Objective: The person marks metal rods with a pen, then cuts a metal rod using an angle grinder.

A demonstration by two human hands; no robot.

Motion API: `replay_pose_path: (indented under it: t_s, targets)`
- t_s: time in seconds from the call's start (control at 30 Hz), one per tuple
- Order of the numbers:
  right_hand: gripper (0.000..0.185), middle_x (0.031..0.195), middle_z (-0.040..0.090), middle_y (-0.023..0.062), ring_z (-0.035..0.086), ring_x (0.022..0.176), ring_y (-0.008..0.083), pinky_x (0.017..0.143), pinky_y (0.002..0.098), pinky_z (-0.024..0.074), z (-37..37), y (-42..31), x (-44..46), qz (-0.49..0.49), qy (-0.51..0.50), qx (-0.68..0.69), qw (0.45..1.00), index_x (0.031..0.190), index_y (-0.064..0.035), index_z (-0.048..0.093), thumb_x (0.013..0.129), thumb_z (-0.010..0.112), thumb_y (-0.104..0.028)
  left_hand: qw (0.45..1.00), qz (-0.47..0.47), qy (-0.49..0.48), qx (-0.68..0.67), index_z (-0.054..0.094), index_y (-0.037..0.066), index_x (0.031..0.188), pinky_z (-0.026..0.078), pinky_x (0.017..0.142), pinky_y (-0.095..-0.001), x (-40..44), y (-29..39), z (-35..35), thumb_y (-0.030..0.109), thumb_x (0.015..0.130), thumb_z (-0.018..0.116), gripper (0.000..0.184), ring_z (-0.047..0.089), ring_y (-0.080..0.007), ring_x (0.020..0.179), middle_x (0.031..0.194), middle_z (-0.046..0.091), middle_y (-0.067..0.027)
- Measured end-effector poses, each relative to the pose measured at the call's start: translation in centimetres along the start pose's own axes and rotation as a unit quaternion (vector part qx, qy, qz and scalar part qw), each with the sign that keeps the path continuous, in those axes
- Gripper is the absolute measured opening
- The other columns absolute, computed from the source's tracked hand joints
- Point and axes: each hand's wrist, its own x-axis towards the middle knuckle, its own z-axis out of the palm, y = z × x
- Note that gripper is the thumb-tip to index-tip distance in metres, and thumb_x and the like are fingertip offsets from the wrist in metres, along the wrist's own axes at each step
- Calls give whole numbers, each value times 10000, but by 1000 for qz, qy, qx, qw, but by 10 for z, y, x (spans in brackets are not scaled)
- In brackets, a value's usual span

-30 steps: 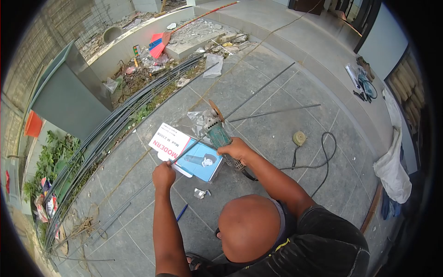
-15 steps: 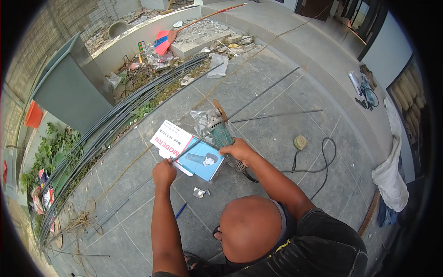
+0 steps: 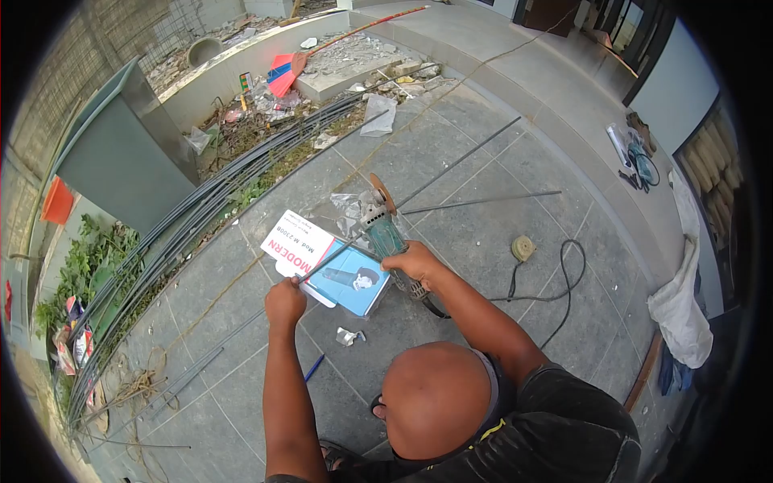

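My left hand (image 3: 286, 302) is wrapped round a long thin steel bar (image 3: 328, 259) that runs diagonally across the tiles. In my right hand (image 3: 412, 264) is a green angle grinder (image 3: 385, 237), gripped by its body. Its brown disc (image 3: 382, 193) stands on edge near the bar; whether they touch I cannot tell. Below the bar lies a blue and white cardboard box (image 3: 354, 282) with a tool pictured on it. Clear plastic (image 3: 346, 208) lies by the grinder head. A second bar (image 3: 483, 201) ends close to the grinder.
A cord (image 3: 569, 282) loops right of the grinder, near a yellowish tape roll (image 3: 523, 248). Long bundled bars (image 3: 233, 173) line the planting bed. A blue pen (image 3: 315, 368) and crumpled foil (image 3: 349, 336) lie near my bent knee (image 3: 439, 402). A grey bin (image 3: 121, 169) stands left.
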Motion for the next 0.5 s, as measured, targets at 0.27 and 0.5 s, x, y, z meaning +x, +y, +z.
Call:
replay_pose_path:
  t_s: [0.27, 0.5]
  targets:
    - [474, 930, 691, 141, 644, 813, 221, 718, 328, 490, 0, 5, 4, -4, 0, -5, 1000, 982, 34, 689, 578, 808, -185, 1000, -5, -5, -10, 667, 0, 883, 486, 759, -545, -1, 2, -2, 284, 1002, 421, 394, 644, -445, 827, 864, 673, -258]
    - [524, 992, 679, 142, 635, 881, 232, 789, 336, 482, -1, -9, -8, 0, -20, -16, 1000, 1057, 49, 664, 607, 793, -188, 1000, 3, 6, -2, 677, 22, 873, 494, 742, -539, 0, 0, 0, 288, 989, 446, 371, 656, -434, 808, 843, 682, -245]
